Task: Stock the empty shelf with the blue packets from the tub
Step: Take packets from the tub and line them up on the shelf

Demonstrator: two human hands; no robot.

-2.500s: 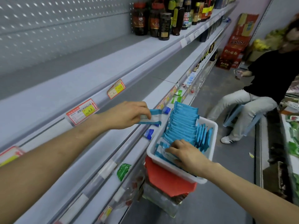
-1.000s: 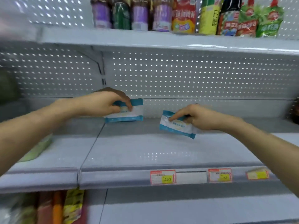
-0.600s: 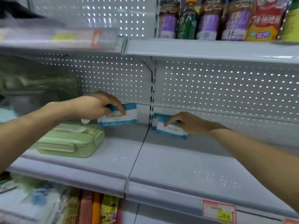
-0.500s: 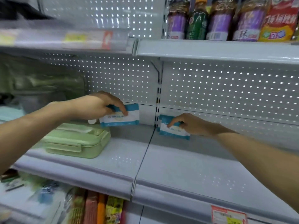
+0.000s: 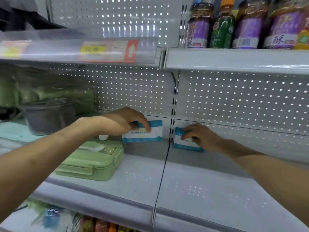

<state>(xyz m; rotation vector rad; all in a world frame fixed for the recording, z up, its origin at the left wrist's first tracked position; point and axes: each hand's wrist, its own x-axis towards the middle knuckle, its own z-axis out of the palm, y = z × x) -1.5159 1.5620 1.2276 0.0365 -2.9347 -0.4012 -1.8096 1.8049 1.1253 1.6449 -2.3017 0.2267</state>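
Two blue-and-white packets stand upright at the back of the grey shelf [image 5: 192,186], against the perforated rear panel. My left hand [image 5: 123,122] grips the top of the left packet [image 5: 147,135], just left of the panel seam. My right hand [image 5: 199,135] holds the right packet [image 5: 180,143] just right of the seam, fingers covering most of its face. The tub is out of view.
A green lunch box [image 5: 92,159] lies on the shelf left of the packets, with a grey bowl [image 5: 48,116] and green goods behind it. Bottles [image 5: 222,25] stand on the shelf above. Coloured goods [image 5: 103,226] show on the shelf below.
Both hands carried a packet from the tub to the shelf and moved them back to the rear panel. In the last half second the packets settled upright beside the seam.
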